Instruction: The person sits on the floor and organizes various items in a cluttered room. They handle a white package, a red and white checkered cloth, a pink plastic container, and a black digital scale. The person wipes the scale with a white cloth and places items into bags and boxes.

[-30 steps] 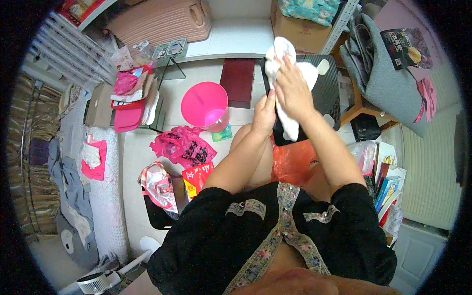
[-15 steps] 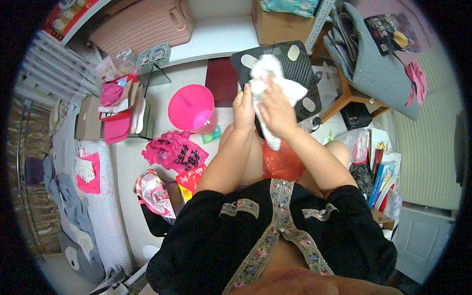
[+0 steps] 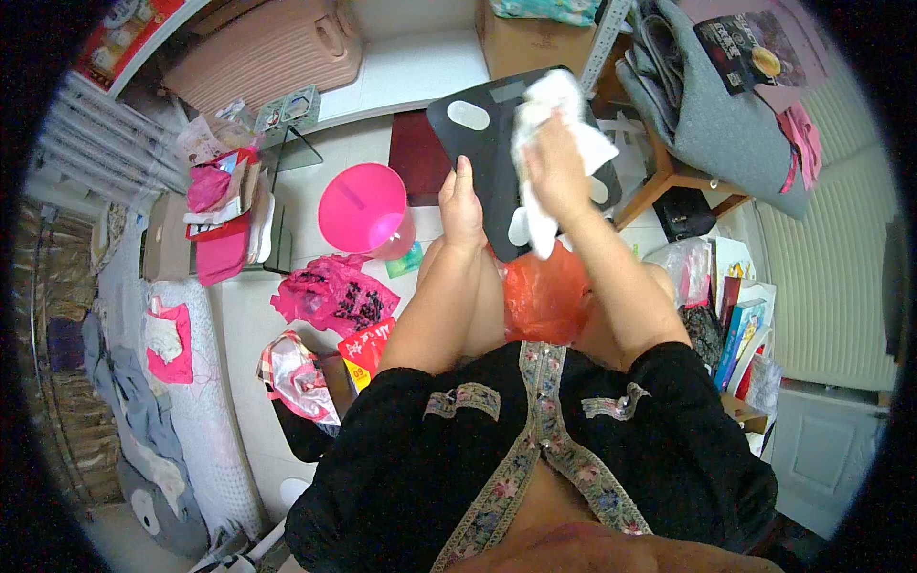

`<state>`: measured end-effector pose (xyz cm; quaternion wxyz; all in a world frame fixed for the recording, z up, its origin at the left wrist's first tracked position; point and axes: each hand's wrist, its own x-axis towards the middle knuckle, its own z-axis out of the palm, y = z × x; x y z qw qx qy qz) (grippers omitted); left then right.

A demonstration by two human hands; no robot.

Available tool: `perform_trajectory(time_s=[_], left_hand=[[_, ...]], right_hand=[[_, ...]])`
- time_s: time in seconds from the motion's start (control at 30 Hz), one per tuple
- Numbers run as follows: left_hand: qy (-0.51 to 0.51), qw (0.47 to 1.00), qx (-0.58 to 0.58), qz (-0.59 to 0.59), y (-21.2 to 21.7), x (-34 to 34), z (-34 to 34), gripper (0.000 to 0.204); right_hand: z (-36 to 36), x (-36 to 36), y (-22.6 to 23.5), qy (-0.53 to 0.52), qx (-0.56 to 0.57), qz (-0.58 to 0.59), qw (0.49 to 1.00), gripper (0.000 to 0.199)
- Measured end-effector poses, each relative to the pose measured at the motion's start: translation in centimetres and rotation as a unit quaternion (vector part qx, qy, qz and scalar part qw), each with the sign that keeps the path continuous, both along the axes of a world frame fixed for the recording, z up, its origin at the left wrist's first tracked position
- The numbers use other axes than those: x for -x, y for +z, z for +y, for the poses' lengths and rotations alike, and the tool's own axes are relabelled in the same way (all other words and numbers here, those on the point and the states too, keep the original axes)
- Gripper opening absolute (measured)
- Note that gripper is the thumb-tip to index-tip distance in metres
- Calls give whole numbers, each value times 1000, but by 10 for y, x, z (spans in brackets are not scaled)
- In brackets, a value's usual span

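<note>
A black square bathroom scale with pale oval pads near its corners is held up tilted in front of me. My left hand grips it by the left edge, thumb pointing up and fingers mostly hidden behind. A bunched white cloth lies against the face of the scale, its loose end hanging toward the near corner. Over it my right hand is closed, pressing the cloth to the right half. Beneath the scale, between my legs, is an orange-red plastic bag.
To the left stands a pink bin, with a crumpled pink plastic bag close by. A wooden stool bearing a folded grey mat is at the right. Books stand near my right knee; a white shelf runs along the back.
My right hand and the cloth have slid rightward and farther away across the scale. The scale has turned, and more of its left part shows. My left hand still grips its edge.
</note>
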<state>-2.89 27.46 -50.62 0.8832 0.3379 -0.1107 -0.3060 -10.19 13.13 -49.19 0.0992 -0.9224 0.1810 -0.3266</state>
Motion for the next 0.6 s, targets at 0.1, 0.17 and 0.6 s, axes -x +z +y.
perform_trajectory(time_s=[0.1,0.17,0.6], left_hand=[[14,999,21,20,-16,-6,-1,40],[22,999,13,41,-8,-2,0,42],[27,998,-28,-41,-2,8,7,37]], right_hand=[[78,16,17,147,46,59,986,33],[78,35,17,176,64,89,978,31],[44,0,43,176,76,17,981,20]])
